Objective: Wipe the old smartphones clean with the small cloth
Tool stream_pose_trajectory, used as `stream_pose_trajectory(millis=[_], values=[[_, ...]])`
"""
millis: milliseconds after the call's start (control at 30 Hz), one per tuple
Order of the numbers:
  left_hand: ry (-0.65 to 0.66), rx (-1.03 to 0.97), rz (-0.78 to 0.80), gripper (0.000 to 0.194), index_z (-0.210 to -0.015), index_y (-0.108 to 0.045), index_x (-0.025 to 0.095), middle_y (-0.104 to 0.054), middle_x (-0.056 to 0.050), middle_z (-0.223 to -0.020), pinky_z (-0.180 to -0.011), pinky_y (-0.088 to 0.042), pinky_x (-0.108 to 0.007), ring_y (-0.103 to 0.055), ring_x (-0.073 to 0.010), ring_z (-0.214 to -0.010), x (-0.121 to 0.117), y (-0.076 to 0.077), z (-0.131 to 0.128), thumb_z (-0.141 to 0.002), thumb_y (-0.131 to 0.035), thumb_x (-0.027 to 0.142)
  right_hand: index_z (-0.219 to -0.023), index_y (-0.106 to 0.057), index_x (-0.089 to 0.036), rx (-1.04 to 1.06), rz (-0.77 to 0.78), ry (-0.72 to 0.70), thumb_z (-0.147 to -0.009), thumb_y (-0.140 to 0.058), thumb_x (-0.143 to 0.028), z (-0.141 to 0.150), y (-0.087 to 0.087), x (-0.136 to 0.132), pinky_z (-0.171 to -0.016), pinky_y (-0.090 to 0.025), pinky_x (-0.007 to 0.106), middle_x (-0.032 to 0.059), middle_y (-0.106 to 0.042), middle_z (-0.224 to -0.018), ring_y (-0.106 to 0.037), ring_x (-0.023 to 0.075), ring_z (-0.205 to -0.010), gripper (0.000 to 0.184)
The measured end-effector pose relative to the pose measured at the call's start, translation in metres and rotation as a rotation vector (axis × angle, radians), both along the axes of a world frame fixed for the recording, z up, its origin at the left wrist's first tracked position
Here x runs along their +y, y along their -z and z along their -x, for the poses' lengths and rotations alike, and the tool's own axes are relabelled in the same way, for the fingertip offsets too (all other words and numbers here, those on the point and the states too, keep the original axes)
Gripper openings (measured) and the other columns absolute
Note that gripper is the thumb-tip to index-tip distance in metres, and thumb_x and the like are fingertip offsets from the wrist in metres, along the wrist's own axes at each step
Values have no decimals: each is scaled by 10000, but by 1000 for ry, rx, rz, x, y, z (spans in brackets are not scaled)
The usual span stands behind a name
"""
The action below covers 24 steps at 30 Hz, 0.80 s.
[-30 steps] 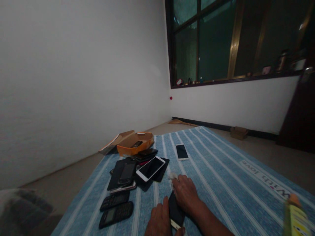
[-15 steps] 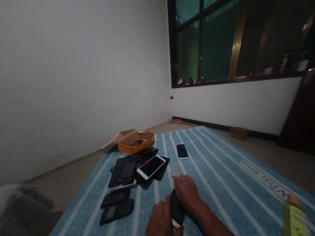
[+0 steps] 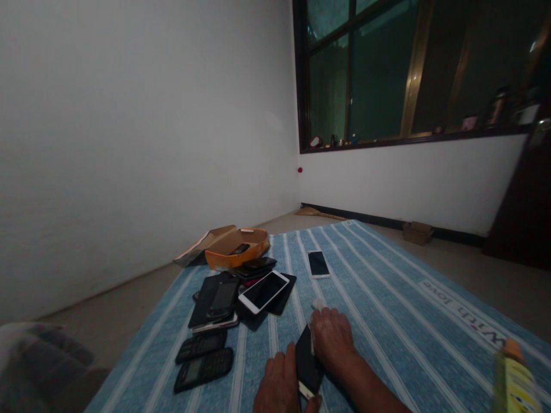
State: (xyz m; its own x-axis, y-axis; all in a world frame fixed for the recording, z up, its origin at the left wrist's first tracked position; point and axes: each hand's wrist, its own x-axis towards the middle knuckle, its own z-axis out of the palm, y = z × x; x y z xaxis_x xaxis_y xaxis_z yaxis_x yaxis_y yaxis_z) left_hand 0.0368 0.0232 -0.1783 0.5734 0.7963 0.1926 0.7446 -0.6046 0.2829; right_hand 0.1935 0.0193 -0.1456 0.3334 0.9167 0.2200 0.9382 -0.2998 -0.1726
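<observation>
Low in the view, my left hand (image 3: 278, 381) grips a dark phone (image 3: 308, 362) by its near end, fingers along the left side and thumb at the bottom. The phone lies at a slant on the striped cloth, with a pale strip at its near end. My right hand (image 3: 333, 339) is closed around a crumpled white tissue (image 3: 317, 306), which pokes out past the fingertips at the phone's upper right edge. Left of my hands is a pile of phones, with a white-framed phone (image 3: 263, 291) on top. Two keypad phones (image 3: 204, 370) lie nearest me.
An open orange box (image 3: 236, 261) with a phone inside stands behind the pile. Another white phone (image 3: 318, 264) lies alone farther off. At the lower right is a yellow bottle (image 3: 516, 381). Blue striped cloth (image 3: 387, 321) covers the surface; a wall rises on the left.
My right hand has moved slightly right and down with the tissue, along the phone's edge. My left hand keeps its hold on the phone.
</observation>
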Motion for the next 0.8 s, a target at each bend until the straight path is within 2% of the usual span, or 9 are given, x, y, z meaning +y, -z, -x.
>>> stream_pose_trajectory(millis=[200, 267, 433, 533, 633, 800], values=[[-9, 27, 12, 724, -1410, -438, 108, -611, -150, -1183, -963, -436, -378, -529, -284, -1126, -3, -5, -2, -716, -617, 213, -1080, -662, -180, 24, -64, -165, -922, -418, -114, -4, 9, 4, -846, -393, 360, 109, -658, -1031, -587, 260, -983, 298], [-19, 41, 16, 732, -1412, -436, 97, -610, -155, -1192, -963, -435, -369, -530, -284, -1135, -3, -5, -2, -712, -622, 209, -1095, -658, -176, 14, -60, -160, -922, -424, -117, -4, 9, 4, -843, -397, 359, 114, -660, -1026, -595, 258, -977, 298], [-33, 59, 22, 738, -1412, -441, 109, -611, -154, -1208, -985, -423, -366, -519, -292, -1170, -1, -1, -1, -710, -639, 219, -1107, -666, -122, -9, 2, -22, -904, -404, -78, -4, 2, -3, -793, -412, 385, 166, -675, -992, -622, 295, -952, 334], [-20, 46, 25, 754, -1412, -441, 102, -607, -157, -1209, -983, -425, -368, -521, -291, -1161, -1, 1, 0, -697, -653, 216, -1069, -681, -116, 2, 18, 10, -922, -379, -94, -2, -1, -4, -788, -413, 405, 177, -675, -993, -620, 313, -946, 336], [3, 20, 14, 757, -1409, -444, 90, -607, -158, -1198, -983, -426, -372, -528, -286, -1132, -2, 1, 0, -691, -650, 212, -1091, -674, -121, 7, -2, -29, -902, -391, -73, 2, 2, -4, -821, -409, 419, 177, -663, -1022, -600, 317, -971, 344], [9, -1, -9, 731, -1408, -450, 104, -607, -157, -1216, -996, -424, -395, -528, -298, -1136, -2, 2, 0, -709, -629, 224, -1164, -646, -154, 25, -66, -151, -888, -438, -79, 1, 10, -2, -899, -395, 378, 146, -638, -1092, -566, 274, -1018, 354]])
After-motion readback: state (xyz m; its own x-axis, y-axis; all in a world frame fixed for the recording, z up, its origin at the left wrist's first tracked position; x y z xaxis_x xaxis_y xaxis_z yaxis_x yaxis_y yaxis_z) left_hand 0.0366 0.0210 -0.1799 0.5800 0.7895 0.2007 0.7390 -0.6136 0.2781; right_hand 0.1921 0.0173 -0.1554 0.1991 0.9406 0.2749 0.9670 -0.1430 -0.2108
